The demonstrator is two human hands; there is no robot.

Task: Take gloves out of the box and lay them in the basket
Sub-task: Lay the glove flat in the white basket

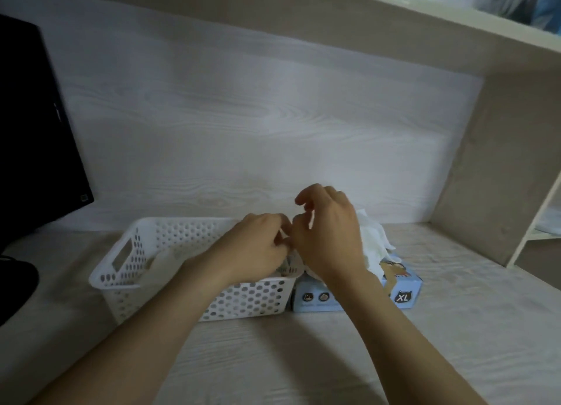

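Observation:
A white perforated basket (130, 271) stands on the desk, with a pale glove (165, 260) lying inside at its left end. Touching its right side is a light blue glove box (406, 283) marked XL, and a bunch of white gloves (375, 243) sticks out of its top. My left hand (255, 249) and my right hand (329, 234) meet above the basket's right end, fingers curled. They pinch a thin white glove (290, 263) between them; most of it is hidden under the hands.
A black monitor (33, 131) stands at the left, its dark base (15, 283) on the desk. A shelf runs overhead and an upright side panel (498, 173) closes the right. The wall panel is close behind the basket and box.

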